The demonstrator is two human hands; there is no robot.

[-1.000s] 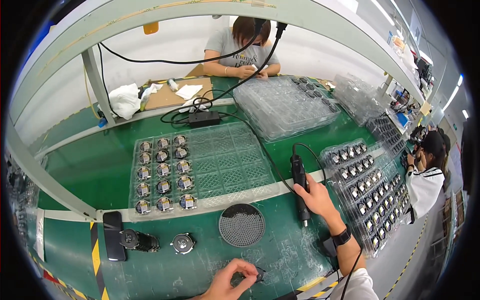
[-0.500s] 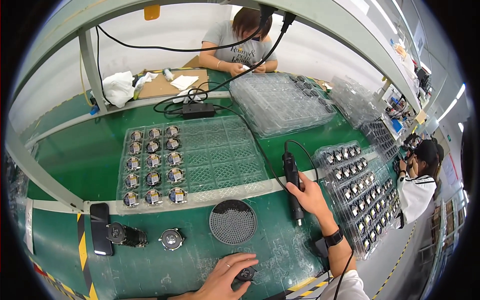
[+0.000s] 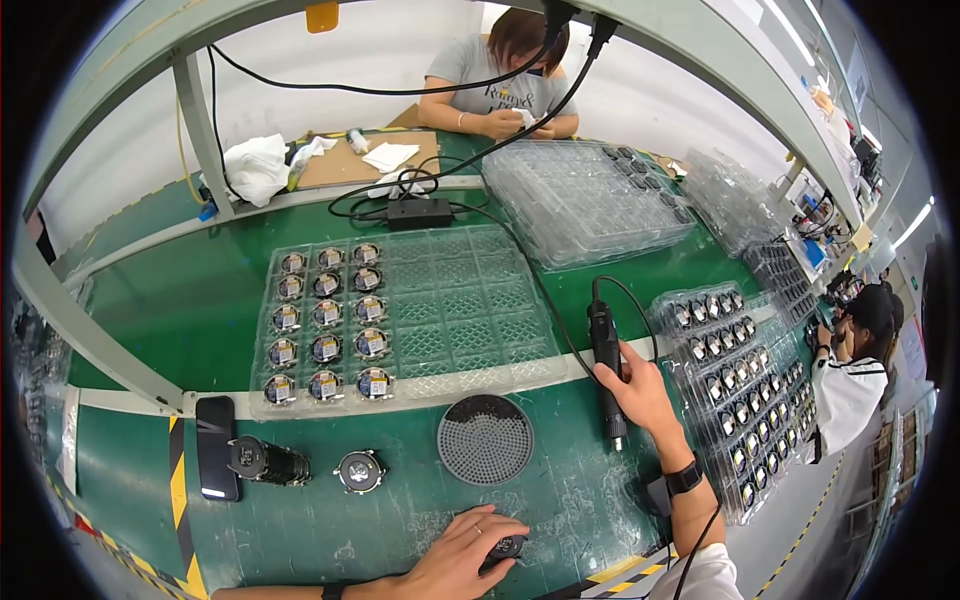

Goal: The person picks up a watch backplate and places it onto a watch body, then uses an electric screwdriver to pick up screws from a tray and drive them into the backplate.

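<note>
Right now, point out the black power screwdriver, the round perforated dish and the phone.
Black power screwdriver [image 3: 603, 342]: head view, on its body above the fingers.
Round perforated dish [image 3: 485, 450]: head view, on its bare perforated surface.
Phone [image 3: 217, 448]: head view, on its dark front.

This is a factory assembly workshop. Clear plastic compartment trays [image 3: 460, 310] of small round parts [image 3: 325, 347] cover a green-topped workbench [image 3: 180, 325], a black corded electric screwdriver [image 3: 605, 345] is at right, and a grey-shirted worker [image 3: 465, 85] faces it from the far side.

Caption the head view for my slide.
Left hand on a round black part, right hand gripping a corded screwdriver.
</note>
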